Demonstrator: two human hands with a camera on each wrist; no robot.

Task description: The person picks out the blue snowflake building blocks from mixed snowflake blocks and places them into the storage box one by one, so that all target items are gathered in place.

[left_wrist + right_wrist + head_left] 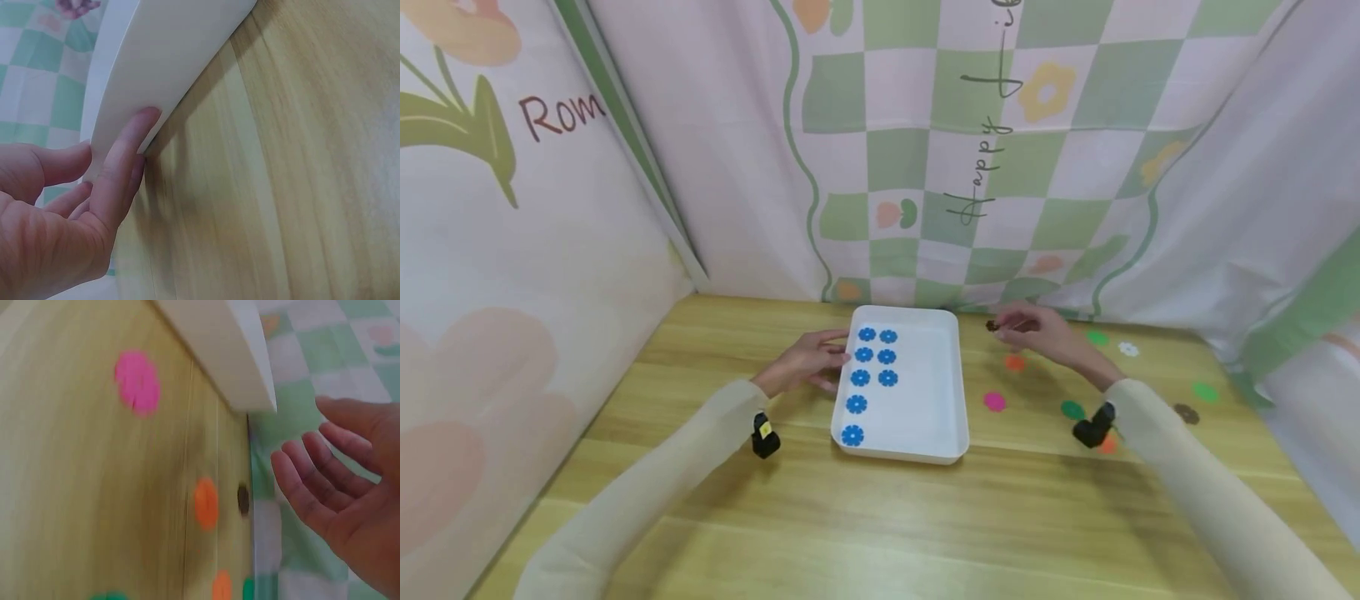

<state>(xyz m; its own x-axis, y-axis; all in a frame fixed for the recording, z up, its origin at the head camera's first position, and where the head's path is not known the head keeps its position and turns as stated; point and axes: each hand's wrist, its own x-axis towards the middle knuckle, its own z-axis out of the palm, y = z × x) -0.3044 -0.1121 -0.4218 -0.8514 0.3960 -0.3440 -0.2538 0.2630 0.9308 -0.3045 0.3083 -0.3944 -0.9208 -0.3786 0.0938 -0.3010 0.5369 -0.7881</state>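
Observation:
A white rectangular tray [925, 425] sits on the wooden table, with several blue flower-shaped discs [860, 378] in two columns at its left side. My left hand [806, 360] rests against the tray's left wall. In the left wrist view its fingers [119, 165] lie along the outside and the thumb is at the rim. To the tray's right, my right hand [1033, 329] hovers near the far table edge, its fingertips right at a dark brown disc [992, 326]. The right wrist view shows the fingers [312, 487] loosely bent, apart from the thumb, with nothing between.
Right of the tray lie scattered discs: pink [995, 402], orange [1015, 362], dark green [1072, 409], white [1128, 349], brown [1186, 414] and light green [1206, 392]. A checked curtain [955, 167] hangs behind the table's far edge.

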